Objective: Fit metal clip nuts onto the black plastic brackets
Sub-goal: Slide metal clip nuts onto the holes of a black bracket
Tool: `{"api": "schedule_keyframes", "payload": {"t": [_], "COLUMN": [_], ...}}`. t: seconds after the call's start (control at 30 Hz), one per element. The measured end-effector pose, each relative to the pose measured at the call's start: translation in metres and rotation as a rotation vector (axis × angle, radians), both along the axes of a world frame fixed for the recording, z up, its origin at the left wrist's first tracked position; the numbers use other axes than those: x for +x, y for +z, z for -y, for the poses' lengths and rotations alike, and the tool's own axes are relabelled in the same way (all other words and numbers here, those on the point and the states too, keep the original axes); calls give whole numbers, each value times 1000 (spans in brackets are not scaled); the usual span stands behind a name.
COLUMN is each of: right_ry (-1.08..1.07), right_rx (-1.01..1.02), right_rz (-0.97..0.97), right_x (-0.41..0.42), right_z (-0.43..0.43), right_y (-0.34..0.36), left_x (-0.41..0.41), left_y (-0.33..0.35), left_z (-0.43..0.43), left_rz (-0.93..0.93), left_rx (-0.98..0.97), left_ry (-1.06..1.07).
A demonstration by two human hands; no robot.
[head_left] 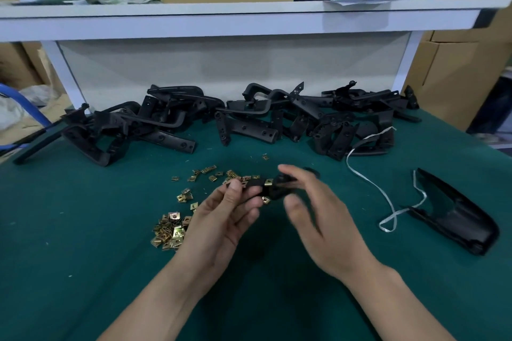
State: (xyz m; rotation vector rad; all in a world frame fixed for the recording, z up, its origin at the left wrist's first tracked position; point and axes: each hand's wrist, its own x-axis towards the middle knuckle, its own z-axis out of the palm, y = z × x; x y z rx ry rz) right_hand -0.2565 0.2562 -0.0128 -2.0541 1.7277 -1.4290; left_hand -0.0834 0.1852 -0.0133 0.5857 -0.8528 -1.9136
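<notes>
Green cloth tabletop (83, 230). Left hand (221, 219) at centre, its grip pinched on the 9 o'clock end of a black plastic bracket (277, 190). Two fitted clip nuts (268, 181), brass-coloured, sit on the bracket. Right hand (318, 216) is blurred at the bracket's 3 o'clock end, forefinger above and thumb below; cannot tell if that grip has closed. Loose clip nuts (169, 232) lie scattered at 9 o'clock of the hands. Bracket heap (249, 116) at 12 o'clock.
</notes>
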Motion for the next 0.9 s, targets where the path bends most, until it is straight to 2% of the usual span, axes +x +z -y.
{"api": "schedule_keyframes", "payload": {"t": [0.07,0.13,0.23,0.3,0.37,0.63,0.9], "right_ry": [8,-55,-58,-6,41,27,-59], "right_rx": [19,-32,-46,9,100,323,493], "right_rz": [-88,-64,168,323,439,663,675], "right_x": [5,5,3,2,3,0,-7], "right_z": [3,8,5,2,2,0,-1], "right_y": [-3,1,11,16,21,33,31], "left_x": [-1,-1,2,5,7,1,0], "left_y": [2,6,11,13,13,9,4], "left_z": [-3,-8,-10,-8,-8,-8,-6], "left_rz": [20,111,366,536,631,660,723], "left_rx": [34,29,-74,-173,-237,-189,-209], "left_ry": [-13,-52,-129,-157,-165,-169,-194]}}
